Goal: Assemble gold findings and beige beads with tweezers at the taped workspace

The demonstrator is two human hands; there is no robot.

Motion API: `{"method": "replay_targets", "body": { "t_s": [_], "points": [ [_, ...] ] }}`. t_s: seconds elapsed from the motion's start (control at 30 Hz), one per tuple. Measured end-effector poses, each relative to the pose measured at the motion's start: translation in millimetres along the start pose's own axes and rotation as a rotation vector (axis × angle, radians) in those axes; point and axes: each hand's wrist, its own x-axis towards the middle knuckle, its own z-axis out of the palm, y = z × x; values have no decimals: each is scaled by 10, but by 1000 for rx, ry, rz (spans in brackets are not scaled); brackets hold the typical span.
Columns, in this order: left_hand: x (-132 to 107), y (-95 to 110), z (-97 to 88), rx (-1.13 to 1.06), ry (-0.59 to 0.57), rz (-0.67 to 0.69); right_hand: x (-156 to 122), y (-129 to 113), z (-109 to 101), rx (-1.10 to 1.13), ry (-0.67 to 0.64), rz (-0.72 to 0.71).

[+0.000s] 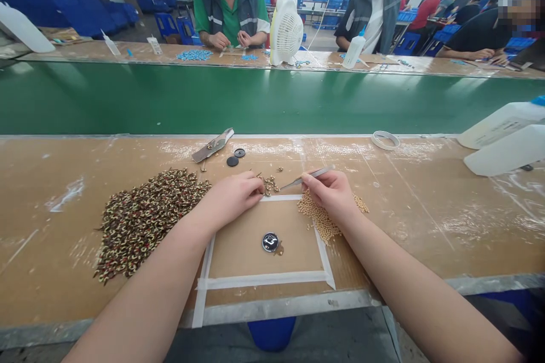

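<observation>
So the right hand (331,191) is pinching a pair of slim silver metal tweezers (293,182), tips pointing left at a loose little cluster of small brass-coloured bits (271,185) sitting between the two hands. The left hand (238,195) has its fingers bent, fingertips right by that cluster; can't tell if they've got hold of anything. Just left of that hand there's a big heap of small curved dark-and-cream pieces (140,227) with some red in it. Under and beside the right hand is a smaller pile of tiny round tan beads (317,218). Nearer the body than both hands, and between them, a small round glossy black dish with a silver rim (269,242) sits inside a white-tape outline (264,280). Beyond the left hand: two flat round black discs (232,161).
</observation>
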Motion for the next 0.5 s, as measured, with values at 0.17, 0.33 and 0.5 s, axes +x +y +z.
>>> {"method": "replay_targets", "body": {
  "t_s": [0.17, 0.33, 0.5],
  "points": [
    [-11, 36, -2, 35, 16, -16, 6, 1, -2, 34, 3, 2],
    [-8, 105, -23, -101, 89, -98, 29, 54, -29, 59, 29, 13],
    [31, 179, 77, -509, 66, -240, 34, 73, -48, 49, 55, 11]
  ]
}}
